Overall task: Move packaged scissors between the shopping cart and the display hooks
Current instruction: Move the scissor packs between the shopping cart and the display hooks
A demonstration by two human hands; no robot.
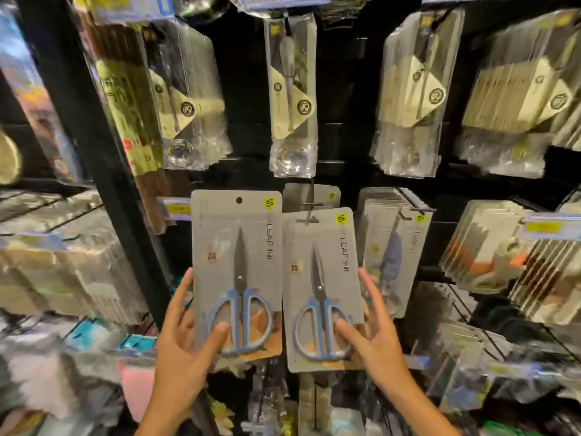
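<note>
Landmark: the display hook (309, 220) at the middle of the dark rack, a grey card hanging behind it.
Left hand (182, 350): grips the left scissors pack (236, 275), thumb on the front over the blue handles, fingers behind its left edge.
Left scissors pack: upright, just left of the display hook, its round hang hole free of any peg.
Right hand (375, 338): grips the right scissors pack (322, 287), thumb on the front by the handles, fingers at its right edge.
Right scissors pack: slightly tilted, its top slot at the display hook; whether threaded on, I cannot tell.
Further right of the display hook: a stack of scissors cards (393, 247) hangs.
Above the display hook: clear-bagged utensils (290, 96).
</note>
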